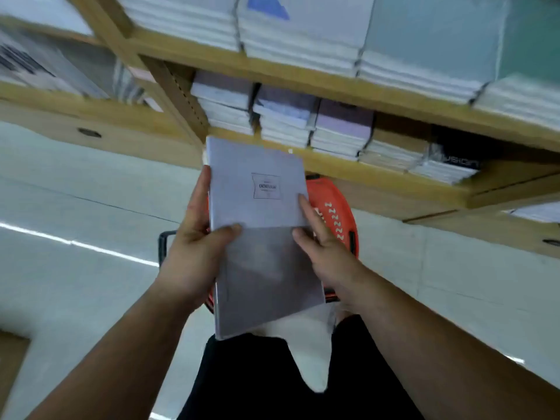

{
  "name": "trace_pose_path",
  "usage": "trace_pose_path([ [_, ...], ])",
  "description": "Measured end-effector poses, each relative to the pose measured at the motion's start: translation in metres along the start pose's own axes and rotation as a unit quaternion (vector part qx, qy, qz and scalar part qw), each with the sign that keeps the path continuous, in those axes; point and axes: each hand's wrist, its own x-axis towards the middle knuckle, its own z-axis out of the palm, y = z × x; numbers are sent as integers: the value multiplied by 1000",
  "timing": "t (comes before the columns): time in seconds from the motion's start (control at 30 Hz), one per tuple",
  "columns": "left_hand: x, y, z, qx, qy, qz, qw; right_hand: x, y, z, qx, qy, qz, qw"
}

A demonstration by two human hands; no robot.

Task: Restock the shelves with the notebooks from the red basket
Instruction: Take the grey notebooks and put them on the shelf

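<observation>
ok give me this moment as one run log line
left hand: grips notebooks | right hand: grips notebooks | red basket: below hands | shelf: notebooks not yet placed

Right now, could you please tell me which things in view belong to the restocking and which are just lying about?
Job: grey notebooks, gripped by the left hand and right hand; red basket beneath them; wooden shelves; shelved notebook stacks.
Lying about: brown board on the floor, lower left; dark drawer pull under the left shelving.
</observation>
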Motion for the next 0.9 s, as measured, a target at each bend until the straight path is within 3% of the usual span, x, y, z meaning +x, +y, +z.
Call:
trace_pose_path([
  [0.2,-79,133,-27,-90,-16,16,996,-95,-119,31,55,-38,-50,996],
  [0.4,-111,215,-40,-119,-45,12,992,-137,-165,55,146,-56,-81,984],
  [0.6,-112,248,-30,-118,-79,3,990,-128,-185,45,173,-85,-88,977],
  [0.9,-84,245,-21,-119,-23,-12,993,-104,-211,11,91,-59,-85,990],
])
